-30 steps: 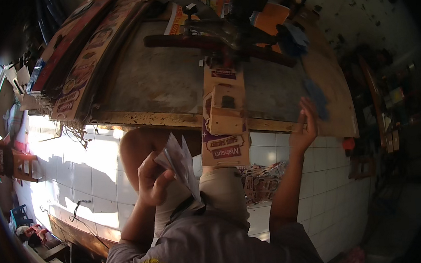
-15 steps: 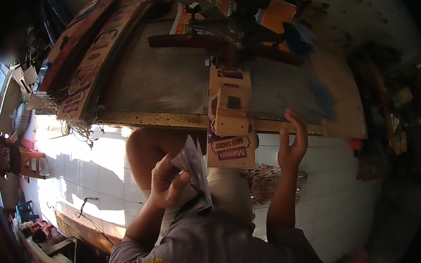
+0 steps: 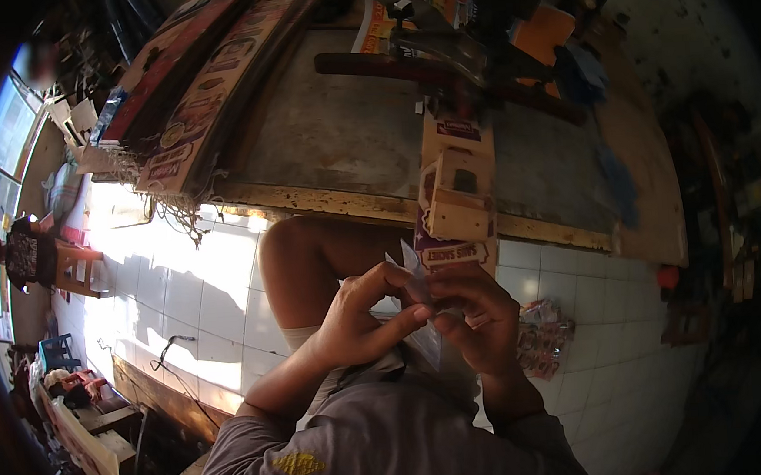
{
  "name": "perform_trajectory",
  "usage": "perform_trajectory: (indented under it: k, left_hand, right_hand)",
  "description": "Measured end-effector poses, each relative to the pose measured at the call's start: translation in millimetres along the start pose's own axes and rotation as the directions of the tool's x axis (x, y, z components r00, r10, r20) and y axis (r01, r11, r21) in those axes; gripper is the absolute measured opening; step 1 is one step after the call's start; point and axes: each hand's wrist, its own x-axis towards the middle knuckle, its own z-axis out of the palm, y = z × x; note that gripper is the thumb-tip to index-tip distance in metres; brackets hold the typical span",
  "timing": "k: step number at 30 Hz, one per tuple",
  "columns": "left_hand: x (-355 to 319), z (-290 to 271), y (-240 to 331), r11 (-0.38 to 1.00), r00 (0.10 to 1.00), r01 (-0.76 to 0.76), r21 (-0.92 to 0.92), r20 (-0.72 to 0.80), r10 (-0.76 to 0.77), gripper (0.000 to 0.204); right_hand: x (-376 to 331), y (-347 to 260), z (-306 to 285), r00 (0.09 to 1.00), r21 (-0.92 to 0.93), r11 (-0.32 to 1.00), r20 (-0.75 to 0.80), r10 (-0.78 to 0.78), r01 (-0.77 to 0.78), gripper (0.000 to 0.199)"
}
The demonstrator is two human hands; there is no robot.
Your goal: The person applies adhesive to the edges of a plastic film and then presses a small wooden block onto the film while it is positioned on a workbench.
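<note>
Over my lap, my left hand pinches a few thin, see-through plastic bags, with their pointed corners sticking up between the hands. My right hand meets it from the other side, thumb and fingers closed on the same plastic. Just beyond the fingers, a long printed cardboard strip juts out past the table edge toward me, its near end hidden behind my right hand. On the strip sits a small wooden block. A dark metal hand press or sealer stands over the strip's far end.
The grey-topped table has a worn yellowish front edge. Long printed cardboard strips with loose strings lie at its left. A blue plastic piece hangs at right. Printed packets lie on the tiled floor; a wooden stool stands left.
My right hand has come down and inward from the table edge and closed on the plastic. My left hand has moved right with the bags. The view has shifted slightly.
</note>
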Motion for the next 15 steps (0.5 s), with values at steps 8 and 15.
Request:
perform_trajectory:
  k: [8,15]
  left_hand:
    - [-1.1,-1.9,-1.3,1.000,1.000,0.002,-0.024,0.002,-0.002,0.020]
    - [-0.3,-3.3,-1.6,1.000,1.000,0.027,0.010,0.014,-0.027,0.019]
  right_hand:
    - [0.5,3.1,-1.4,0.995,0.180,0.979,0.031,0.093,-0.097,0.036]
    - [-0.9,5.9,-2.7,0.991,0.194,0.972,0.026,0.130,-0.133,0.036]
